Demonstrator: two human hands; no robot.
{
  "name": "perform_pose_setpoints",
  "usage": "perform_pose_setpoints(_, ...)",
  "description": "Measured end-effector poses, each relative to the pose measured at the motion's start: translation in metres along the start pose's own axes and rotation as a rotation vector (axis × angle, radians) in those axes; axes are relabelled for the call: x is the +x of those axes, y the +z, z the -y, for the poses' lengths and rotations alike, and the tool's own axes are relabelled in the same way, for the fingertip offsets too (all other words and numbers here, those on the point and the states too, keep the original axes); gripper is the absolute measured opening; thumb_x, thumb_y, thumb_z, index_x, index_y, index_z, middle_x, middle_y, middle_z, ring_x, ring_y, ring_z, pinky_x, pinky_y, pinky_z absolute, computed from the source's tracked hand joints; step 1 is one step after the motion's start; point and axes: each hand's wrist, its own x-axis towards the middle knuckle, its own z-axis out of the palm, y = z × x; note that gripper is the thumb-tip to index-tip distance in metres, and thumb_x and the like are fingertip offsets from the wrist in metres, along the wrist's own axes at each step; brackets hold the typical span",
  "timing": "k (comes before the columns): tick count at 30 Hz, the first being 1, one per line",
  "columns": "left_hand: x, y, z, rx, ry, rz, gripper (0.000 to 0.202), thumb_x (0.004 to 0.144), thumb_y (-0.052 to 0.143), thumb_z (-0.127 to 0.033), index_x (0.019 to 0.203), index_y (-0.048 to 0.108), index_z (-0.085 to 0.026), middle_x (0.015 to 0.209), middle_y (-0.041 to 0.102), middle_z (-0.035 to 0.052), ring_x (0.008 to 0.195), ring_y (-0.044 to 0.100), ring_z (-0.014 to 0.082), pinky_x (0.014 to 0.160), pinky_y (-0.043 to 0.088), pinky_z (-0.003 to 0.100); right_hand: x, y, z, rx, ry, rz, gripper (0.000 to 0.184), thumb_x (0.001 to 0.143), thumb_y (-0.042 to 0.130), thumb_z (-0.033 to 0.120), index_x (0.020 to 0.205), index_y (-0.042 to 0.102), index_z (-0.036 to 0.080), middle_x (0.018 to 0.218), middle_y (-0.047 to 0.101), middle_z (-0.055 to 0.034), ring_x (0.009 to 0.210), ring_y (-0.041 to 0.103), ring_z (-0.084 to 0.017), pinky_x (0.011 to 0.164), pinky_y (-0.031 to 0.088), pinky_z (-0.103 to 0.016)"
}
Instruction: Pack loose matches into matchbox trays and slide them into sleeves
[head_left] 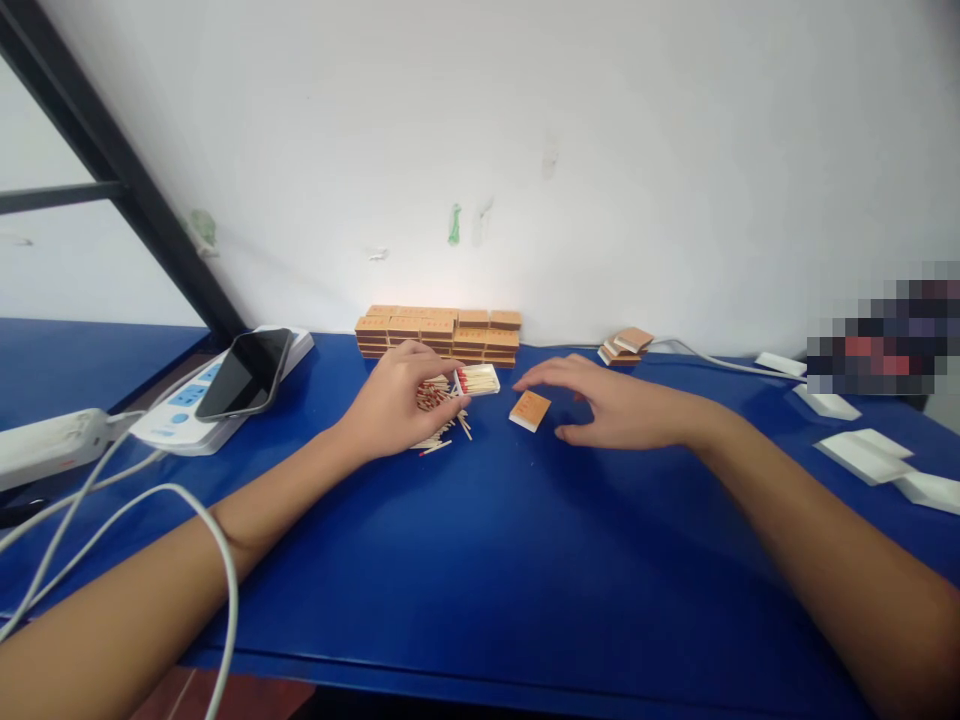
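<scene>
My left hand (409, 400) grips the left end of a white matchbox tray (480, 381) between thumb and fingers. Red-headed matches lie in the tray. Under and beside this hand is a pile of loose matches (435, 398), partly hidden by the fingers. My right hand (600, 400) is open, thumb and fingers apart, just right of an orange matchbox sleeve (531, 409) on the blue table. It does not seem to touch the sleeve. Behind the left hand, stacked matchboxes (450, 328) stand in rows against the wall.
A small stack of flat sleeves (628, 345) sits by the wall. White trays (862, 455) lie at the right. On the left, a phone (247, 372) rests on a power strip (187, 425), and a white cable (225, 560) loops over my left forearm. A blurred patch covers the far right.
</scene>
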Motion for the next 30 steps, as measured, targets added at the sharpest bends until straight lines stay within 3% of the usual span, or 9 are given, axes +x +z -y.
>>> perform_pose_setpoints(3, -0.001, 0.001, 0.001, -0.001, 0.002, 0.004, 0.031, 0.095, 0.076, -0.043, 0.117, 0.083, -0.023, 0.105, 0.082, 0.0095, 0.108, 0.072, 0.0313, 0.096, 0.059, 0.052, -0.005, -0.004, -0.011, 0.01, -0.043, 0.124, 0.058, 0.086, 0.072, 0.024, 0.143, 0.068, 0.032, 0.141, 0.071, -0.0085, 0.129, 0.063, -0.031, 0.1, 0.056, -0.048)
perform_pose_setpoints(8, -0.001, 0.002, 0.001, 0.002, 0.008, 0.003, 0.034, 0.095, 0.076, -0.045, 0.119, 0.083, -0.02, 0.105, 0.082, 0.011, 0.108, 0.072, 0.0321, 0.097, 0.059, 0.053, -0.001, 0.005, -0.009, 0.011, 0.064, 0.048, 0.032, 0.092, 0.076, 0.037, 0.121, 0.078, 0.026, 0.114, 0.076, -0.0096, 0.109, 0.068, -0.028, 0.091, 0.056, -0.042)
perform_pose_setpoints(12, -0.001, 0.002, 0.001, 0.004, 0.008, 0.002, 0.033, 0.095, 0.076, -0.045, 0.118, 0.083, -0.021, 0.105, 0.082, 0.0106, 0.107, 0.072, 0.0318, 0.095, 0.059, 0.051, 0.003, 0.005, -0.001, 0.006, 0.082, 0.009, 0.026, 0.086, 0.08, 0.039, 0.107, 0.077, 0.023, 0.109, 0.074, -0.0083, 0.102, 0.066, -0.026, 0.087, 0.053, -0.039)
perform_pose_setpoints(20, 0.0, 0.0, 0.001, -0.032, -0.031, 0.005, 0.029, 0.095, 0.077, -0.043, 0.114, 0.082, -0.021, 0.104, 0.082, 0.0096, 0.104, 0.071, 0.0307, 0.09, 0.059, 0.048, 0.006, 0.005, 0.006, 0.179, 0.213, -0.166, 0.043, 0.08, 0.086, 0.046, 0.112, 0.074, 0.02, 0.097, 0.072, -0.0045, 0.068, 0.057, -0.014, 0.063, 0.048, -0.031)
perform_pose_setpoints(30, 0.001, -0.001, 0.002, -0.09, -0.038, 0.038, 0.029, 0.094, 0.08, -0.041, 0.113, 0.082, -0.02, 0.102, 0.081, 0.0084, 0.103, 0.071, 0.0292, 0.09, 0.056, 0.045, 0.009, 0.004, 0.005, 0.339, 0.237, -0.182, 0.051, 0.077, 0.09, 0.05, 0.117, 0.077, 0.021, 0.091, 0.073, -0.0039, 0.071, 0.06, -0.017, 0.067, 0.051, -0.034)
